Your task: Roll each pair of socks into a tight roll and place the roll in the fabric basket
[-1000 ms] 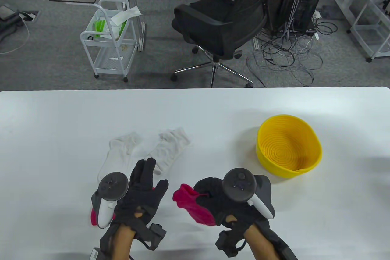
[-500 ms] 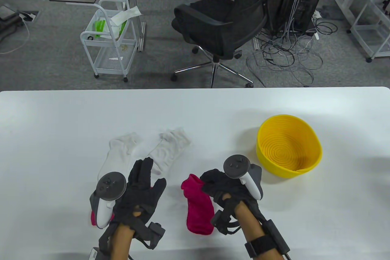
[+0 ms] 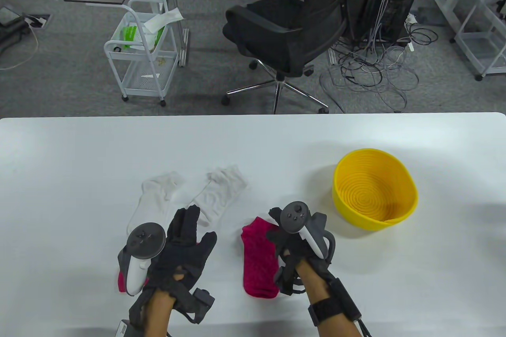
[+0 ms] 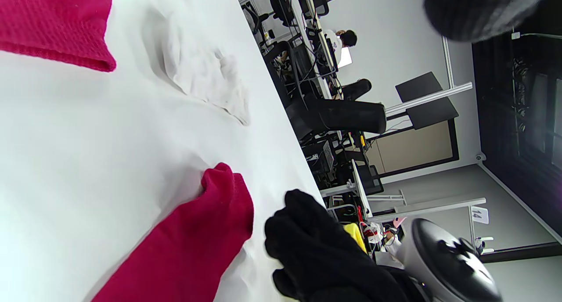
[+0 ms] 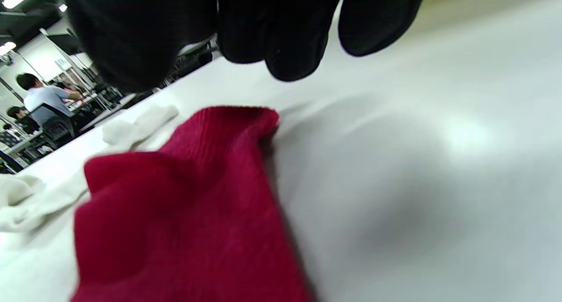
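**Q:** Since the earlier frame, what has moved?

**A:** Your right hand [image 3: 294, 240] has travelled forward and inward, and the wrist has turned so the tracker now faces the camera edge-on. The crimson knitted sock [image 3: 259, 258] it carried a second ago now lies flat and lengthwise on the white table [image 3: 79, 163], its cuff end pointing away from you. It was bunched in your grip before; it is now spread out.

**Q:** What is the right hand doing?

**A:** It rests at the far right edge of that sock. In the right wrist view the gloved fingertips [image 5: 290, 47] hang just above the table past the cuff [image 5: 228, 122], loosely curled and gripping nothing.

**Q:** And the left hand?

**A:** Your left hand [image 3: 180, 254] has stayed in place. Its fingers are straight and together, thumb spread, palm down. The second crimson sock [image 3: 121, 279] shows only as a strip beneath the tracker and wrist; whether the palm presses it cannot be determined.

**Q:** Where are the remaining items?

**A:** The two white ankle socks [image 3: 189, 196] lie side by side just beyond your left fingertips, unchanged. The yellow ribbed oval basket [image 3: 374, 194] stands to the right of your right hand, apart from it, with no sock inside. Neither pair has been rolled.
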`<state>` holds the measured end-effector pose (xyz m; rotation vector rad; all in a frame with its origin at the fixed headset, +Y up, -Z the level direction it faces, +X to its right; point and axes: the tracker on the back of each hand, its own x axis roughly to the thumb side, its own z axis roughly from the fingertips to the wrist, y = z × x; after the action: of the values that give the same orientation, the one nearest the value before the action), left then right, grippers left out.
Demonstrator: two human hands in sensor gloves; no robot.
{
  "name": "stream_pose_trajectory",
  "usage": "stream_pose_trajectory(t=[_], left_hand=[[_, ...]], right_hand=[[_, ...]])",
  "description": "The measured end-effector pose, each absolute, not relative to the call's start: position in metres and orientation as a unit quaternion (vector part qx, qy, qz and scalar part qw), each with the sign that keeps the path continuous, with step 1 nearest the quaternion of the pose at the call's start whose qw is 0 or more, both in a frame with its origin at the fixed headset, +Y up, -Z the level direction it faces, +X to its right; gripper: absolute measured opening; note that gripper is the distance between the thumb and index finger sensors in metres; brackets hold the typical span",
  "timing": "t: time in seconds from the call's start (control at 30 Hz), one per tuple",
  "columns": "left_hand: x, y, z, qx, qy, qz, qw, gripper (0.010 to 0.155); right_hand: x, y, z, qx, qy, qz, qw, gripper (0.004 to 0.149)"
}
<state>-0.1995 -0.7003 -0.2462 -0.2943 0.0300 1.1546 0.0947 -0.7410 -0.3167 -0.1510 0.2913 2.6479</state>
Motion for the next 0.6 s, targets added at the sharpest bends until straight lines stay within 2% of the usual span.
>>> stream_pose_trajectory(t=[0.17,0.27,0.33,0.5,0.6], left_hand=[[-0.205,-0.694,-0.246,-0.119,0.0,0.542,0.832,0.083],[-0.21,-0.692,-0.247,-0.116,0.001,0.539,0.834,0.083],[-0.21,-0.69,-0.247,-0.122,-0.014,0.523,0.843,0.082],[-0.209,-0.688,-0.249,-0.121,-0.014,0.481,0.868,0.075],[-0.21,-0.692,-0.251,-0.132,-0.005,0.468,0.874,0.083]], right_hand=[[0.111,-0.704,-0.305,-0.029,0.09,0.926,0.365,0.076],[0.115,-0.688,-0.292,0.001,0.094,0.919,0.383,0.077],[0.117,-0.68,-0.282,0.036,0.123,0.911,0.392,0.08],[0.126,-0.682,-0.264,0.058,0.115,0.9,0.417,0.083],[0.13,-0.695,-0.259,0.062,0.114,0.89,0.438,0.083]])
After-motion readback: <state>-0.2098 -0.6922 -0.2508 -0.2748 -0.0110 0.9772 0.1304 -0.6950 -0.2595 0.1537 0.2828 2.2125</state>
